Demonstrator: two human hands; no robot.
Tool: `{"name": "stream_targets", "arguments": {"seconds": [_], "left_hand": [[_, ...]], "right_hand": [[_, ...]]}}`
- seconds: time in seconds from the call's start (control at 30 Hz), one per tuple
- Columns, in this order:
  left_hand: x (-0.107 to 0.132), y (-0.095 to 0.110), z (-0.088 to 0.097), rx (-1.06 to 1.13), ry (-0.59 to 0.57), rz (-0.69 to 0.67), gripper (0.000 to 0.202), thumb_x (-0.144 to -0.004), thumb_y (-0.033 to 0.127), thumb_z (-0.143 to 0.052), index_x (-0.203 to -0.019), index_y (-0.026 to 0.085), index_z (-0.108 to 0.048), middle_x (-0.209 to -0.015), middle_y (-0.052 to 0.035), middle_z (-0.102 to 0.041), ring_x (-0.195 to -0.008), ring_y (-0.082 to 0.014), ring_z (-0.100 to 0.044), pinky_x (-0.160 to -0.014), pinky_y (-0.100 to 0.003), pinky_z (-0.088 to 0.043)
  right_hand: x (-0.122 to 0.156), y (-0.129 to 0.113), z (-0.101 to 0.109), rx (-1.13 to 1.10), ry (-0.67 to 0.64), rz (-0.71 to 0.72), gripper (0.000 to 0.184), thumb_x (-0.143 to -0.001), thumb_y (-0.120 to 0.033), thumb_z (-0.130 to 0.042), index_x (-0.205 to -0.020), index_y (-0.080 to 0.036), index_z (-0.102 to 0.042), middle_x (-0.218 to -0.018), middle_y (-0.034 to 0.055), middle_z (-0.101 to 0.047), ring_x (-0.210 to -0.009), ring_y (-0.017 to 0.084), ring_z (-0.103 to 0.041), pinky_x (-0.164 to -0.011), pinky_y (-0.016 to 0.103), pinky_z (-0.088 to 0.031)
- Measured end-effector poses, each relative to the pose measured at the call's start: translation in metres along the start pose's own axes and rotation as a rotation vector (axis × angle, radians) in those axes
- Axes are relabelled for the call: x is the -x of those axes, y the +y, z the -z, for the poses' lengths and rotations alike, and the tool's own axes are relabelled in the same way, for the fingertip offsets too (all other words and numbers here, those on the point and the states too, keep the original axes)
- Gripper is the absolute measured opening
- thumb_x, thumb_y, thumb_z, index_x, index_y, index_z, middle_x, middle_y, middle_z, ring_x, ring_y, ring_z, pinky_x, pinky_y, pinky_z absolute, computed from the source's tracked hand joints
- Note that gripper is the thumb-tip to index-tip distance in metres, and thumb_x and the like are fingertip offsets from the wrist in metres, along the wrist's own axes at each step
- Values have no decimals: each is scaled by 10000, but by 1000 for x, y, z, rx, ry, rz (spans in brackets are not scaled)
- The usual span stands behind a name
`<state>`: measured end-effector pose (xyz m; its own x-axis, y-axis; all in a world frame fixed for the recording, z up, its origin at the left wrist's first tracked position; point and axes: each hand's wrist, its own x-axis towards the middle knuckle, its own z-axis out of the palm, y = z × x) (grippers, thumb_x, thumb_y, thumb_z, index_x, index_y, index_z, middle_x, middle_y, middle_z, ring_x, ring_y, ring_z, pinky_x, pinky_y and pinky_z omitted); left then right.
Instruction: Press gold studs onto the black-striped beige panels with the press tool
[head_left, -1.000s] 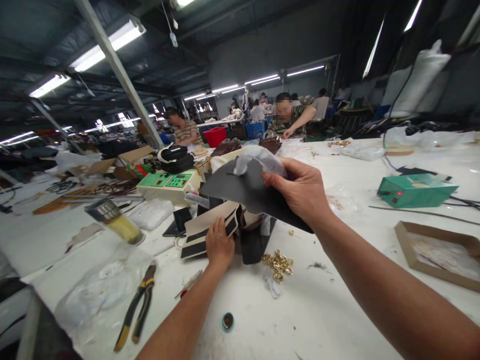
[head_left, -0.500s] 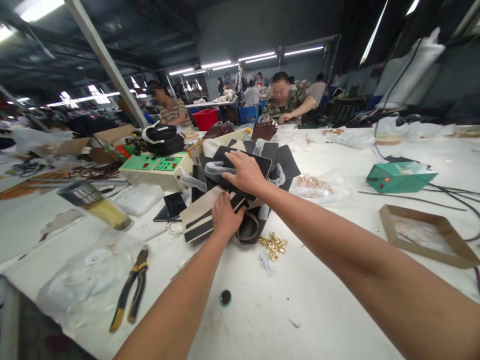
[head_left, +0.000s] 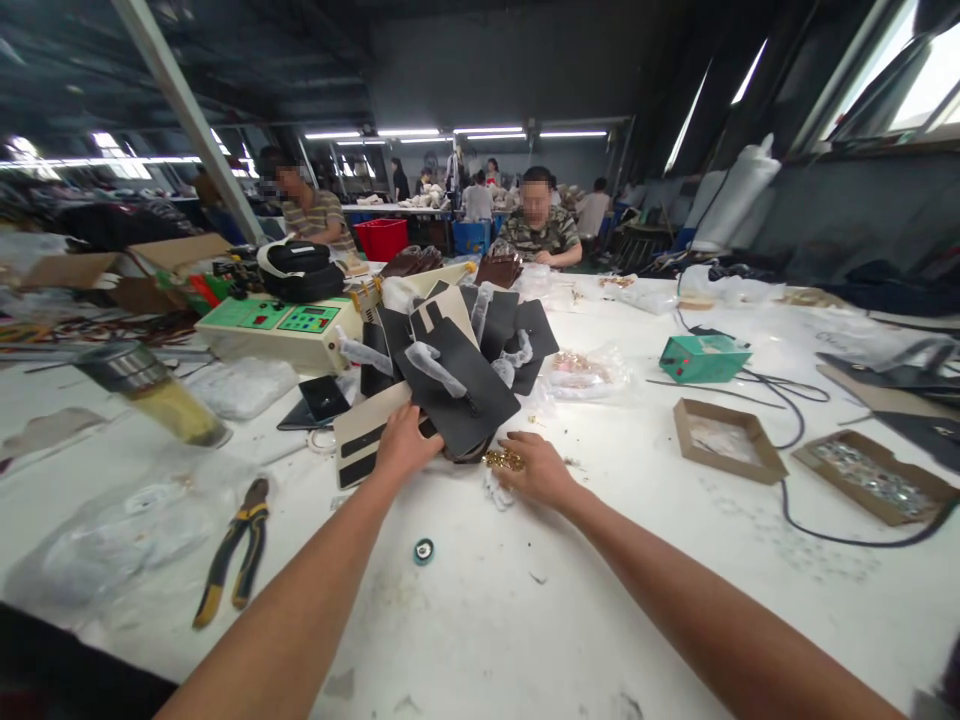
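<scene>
A pile of flat black leather panels (head_left: pixel 469 385), some with plastic-wrapped straps, lies on the white table in front of me. My left hand (head_left: pixel 403 443) rests on a beige panel (head_left: pixel 360 440) with black strips at the near left of the pile, fingers forward and thumb apart. To the right, my right hand (head_left: pixel 538 468) is low over the table with its fingers spread. Its fingertips are at a small heap of gold metal fittings (head_left: pixel 502 459), partly hidden by them. Crumpled white wrap (head_left: pixel 497 490) lies just below the heap.
Pliers (head_left: pixel 236 550), a bottle (head_left: pixel 157 395) and a plastic bag (head_left: pixel 127 535) lie on the left. Behind them stands a control box (head_left: pixel 274 330). A green device (head_left: pixel 703 358) and cardboard trays (head_left: pixel 727 470) are on the right. A co-worker (head_left: pixel 538 225) sits across the table.
My right hand has left the top of the pile and come down to the gold fittings. A black panel now lies tilted towards me across the pile. My left hand stays at the beige panel.
</scene>
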<state>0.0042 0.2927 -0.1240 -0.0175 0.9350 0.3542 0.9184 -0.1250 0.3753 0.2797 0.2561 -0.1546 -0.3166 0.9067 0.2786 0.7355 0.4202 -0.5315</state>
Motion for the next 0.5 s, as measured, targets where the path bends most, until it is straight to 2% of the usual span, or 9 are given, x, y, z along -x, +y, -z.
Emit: {"name": "stream_targets", "arguments": {"seconds": [0.07, 0.2, 0.37, 0.5], "left_hand": [[3, -2, 4, 9, -17, -19, 428, -796, 456, -711, -1127, 197, -629, -1231, -132, -693, -1264, -366, -591, -1126, -468, -472], [4, 0, 4, 17, -22, -30, 527, -824, 478, -692, -1255, 185, -612, -1327, -132, -681, -1310, -355, -579, -1151, -460, -453], [4, 4, 0, 9, -14, -23, 572, -837, 462, -692, -1320, 172, -593, -1372, -159, -667, -1338, -370, -568, -1161, -474, -443], [7, 5, 1, 19, -12, -17, 585, -814, 423, -710, -1334, 183, -592, -1389, -155, -662, -1363, -379, -551, -1158, -481, -447]], "right_hand": [[-4, -8, -12, 19, -35, 13, 505, -837, -479, -806, -1275, -232, -761, -1421, 124, -680, -1320, 325, -593, -1099, 441, -454], [-16, -27, -32, 41, -2, -52, 418, -863, -514, -763, -1136, -201, -805, -1344, 137, -705, -1269, 333, -590, -1074, 449, -442], [-14, -31, -40, 40, 42, -89, 160, -906, -334, -705, -952, -249, -833, -1090, 91, -756, -1108, 292, -612, -944, 391, -456], [15, -22, -25, 9, 28, -28, 166, -901, -191, -659, -877, -242, -815, -1013, 63, -767, -1001, 244, -630, -905, 352, -448]]}}
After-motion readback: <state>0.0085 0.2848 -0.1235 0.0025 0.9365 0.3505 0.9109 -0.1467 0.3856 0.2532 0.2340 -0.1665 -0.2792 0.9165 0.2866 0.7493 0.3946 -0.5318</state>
